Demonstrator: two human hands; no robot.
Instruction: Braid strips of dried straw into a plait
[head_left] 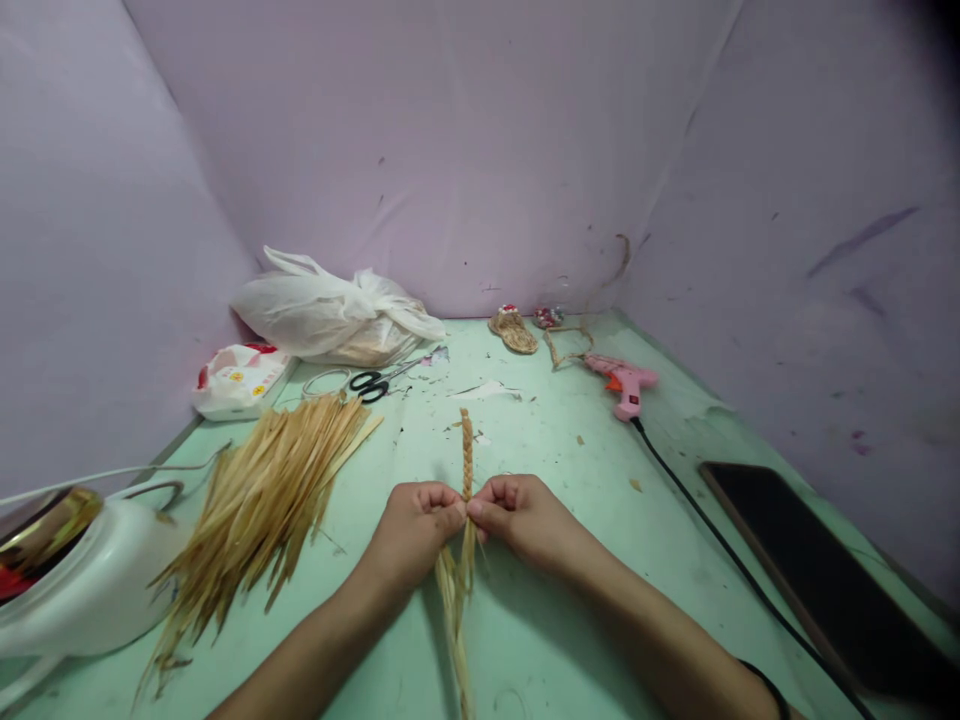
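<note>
A narrow straw braid point(467, 455) points away from me at the middle of the table, with loose strands point(455, 610) hanging from its near end. My left hand point(427, 520) pinches the strands at the braid's lower end from the left. From the right, my right hand point(517, 512) pinches the same spot, its thumb and fingers closed. The fingertips of both hands nearly meet there and partly hide the strands. To the left lies a thick bundle of dry straw strips point(270, 490).
Black-handled scissors point(371, 385), a white plastic bag point(330, 310) and a tissue pack point(241, 382) lie back left. A white appliance point(97, 580) stands at near left. Back right are a small woven slipper point(514, 330) and a pink glue gun point(626, 383); a dark phone-like slab point(817, 570) lies right.
</note>
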